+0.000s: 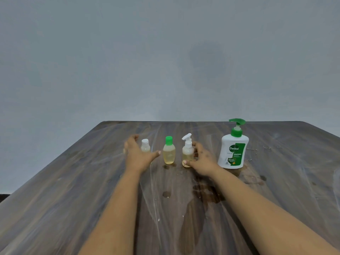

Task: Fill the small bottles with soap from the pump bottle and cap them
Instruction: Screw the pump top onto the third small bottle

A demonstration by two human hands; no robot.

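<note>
Three small bottles of yellowish soap stand in a row on the wooden table [73, 190]. The leftmost has a white cap [145, 145], the middle one a green cap [169, 153], the right one a white spray top [187, 150]. My left hand [137, 155] hovers with spread fingers around the white-capped bottle, partly hiding it; I cannot tell if it touches. My right hand [201, 160] grips the spray-top bottle, thumb at its base and fingers behind it. The white pump bottle [233, 150] with a green pump stands upright to the right.
Wet smears and dark drops of spilled soap [206, 192] lie on the table between my forearms and near the pump bottle. A plain grey wall rises behind the table's far edge.
</note>
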